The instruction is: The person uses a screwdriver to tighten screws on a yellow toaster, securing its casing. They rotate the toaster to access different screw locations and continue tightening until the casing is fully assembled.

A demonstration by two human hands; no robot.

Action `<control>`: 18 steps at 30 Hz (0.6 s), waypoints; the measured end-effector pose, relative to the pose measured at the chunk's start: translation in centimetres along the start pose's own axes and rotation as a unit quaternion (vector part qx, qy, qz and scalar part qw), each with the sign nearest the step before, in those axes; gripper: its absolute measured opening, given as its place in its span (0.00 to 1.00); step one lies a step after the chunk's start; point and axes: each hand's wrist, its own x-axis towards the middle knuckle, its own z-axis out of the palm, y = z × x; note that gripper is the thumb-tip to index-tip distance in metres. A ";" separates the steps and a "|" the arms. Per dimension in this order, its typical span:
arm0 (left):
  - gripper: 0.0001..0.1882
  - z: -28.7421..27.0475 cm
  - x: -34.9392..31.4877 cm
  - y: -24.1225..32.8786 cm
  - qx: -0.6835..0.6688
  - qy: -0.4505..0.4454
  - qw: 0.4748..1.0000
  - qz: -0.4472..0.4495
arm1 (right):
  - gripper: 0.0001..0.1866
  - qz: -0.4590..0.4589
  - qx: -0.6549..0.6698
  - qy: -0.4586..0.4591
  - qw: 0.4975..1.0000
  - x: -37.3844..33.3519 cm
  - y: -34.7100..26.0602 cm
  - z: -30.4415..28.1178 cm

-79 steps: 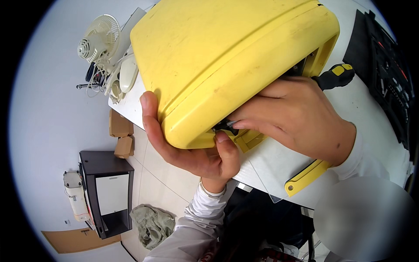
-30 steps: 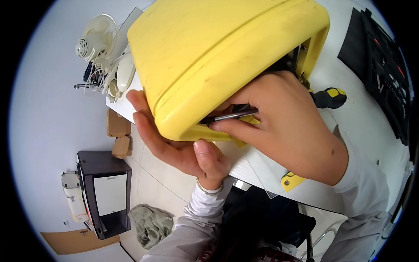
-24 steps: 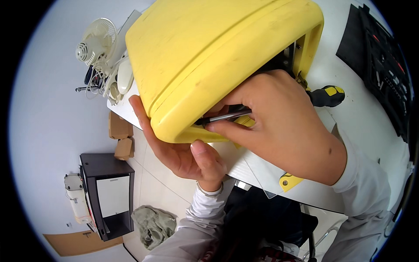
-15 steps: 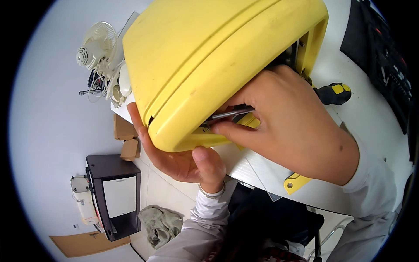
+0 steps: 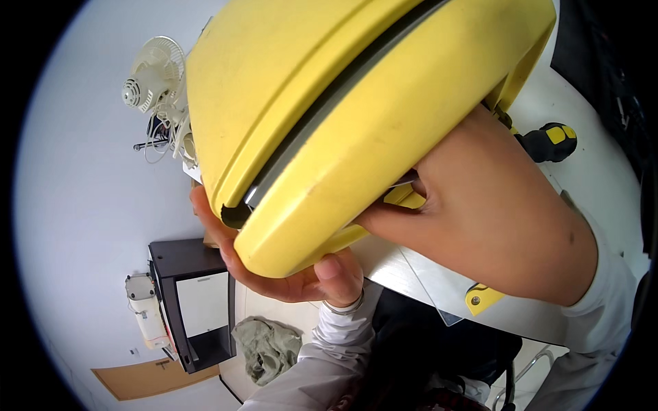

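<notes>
A large yellow plastic casing [image 5: 384, 144] is tilted up in front of me, with a dark gap [image 5: 329, 103] between its main shell and its rim. My left hand [image 5: 288, 277] cups the casing's lower left corner, thumb below and fingers round the far side. My right hand [image 5: 473, 198] reaches into the casing's open underside. Its thumb curls inward, and the fingertips are hidden behind the rim. A sliver of a slim metal rod [image 5: 408, 179] shows beside the thumb. Right of this hand, a black-and-yellow tool handle [image 5: 554, 142] lies on the white table.
A flat yellow piece with a hole [image 5: 482, 300] lies on the white table [image 5: 411, 264] near its front edge. A black tool case [image 5: 606, 82] is at the far right. Beyond the casing stand a white fan [image 5: 154, 75] and cables. A dark cabinet [image 5: 192, 308] and grey cloth [image 5: 267, 349] are at lower left.
The gap between shell and rim has widened, and the rim has come lower toward me. My right hand has moved deeper behind the rim, hiding most of the metal rod. The left hand keeps its hold.
</notes>
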 end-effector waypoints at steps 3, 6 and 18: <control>0.42 0.1 0.0 -0.5 -0.006 0.015 0.999 0.034 | 0.14 0.018 -0.003 -0.005 1.000 -0.1 0.9 0.5; 0.41 -0.3 0.1 -0.6 0.016 0.001 0.999 0.049 | 0.14 0.036 -0.021 -0.019 0.999 0.0 1.0 0.3; 0.41 -0.7 0.2 -1.2 0.016 0.000 0.997 0.070 | 0.14 -0.015 0.042 0.013 0.999 0.3 1.7 1.1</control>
